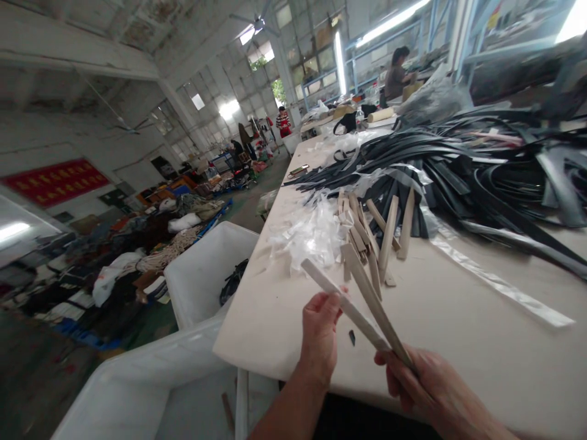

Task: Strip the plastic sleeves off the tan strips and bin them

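My left hand is closed, pinching a flat, pale strip near its upper part. The lower end of this strip meets the fingers of my right hand, which is wrapped round a longer tan strip. Both strips slant up and away over the near edge of the table. Just beyond them lies a loose pile of similar tan strips. Crumpled clear plastic sits to the left of the pile. A small dark scrap rests between my hands.
Long black straps heap across the table's right side, with a clear plastic strip in front. White bins stand off the left edge. One person is at the back right, another farther off. Piled materials cover the floor at left.
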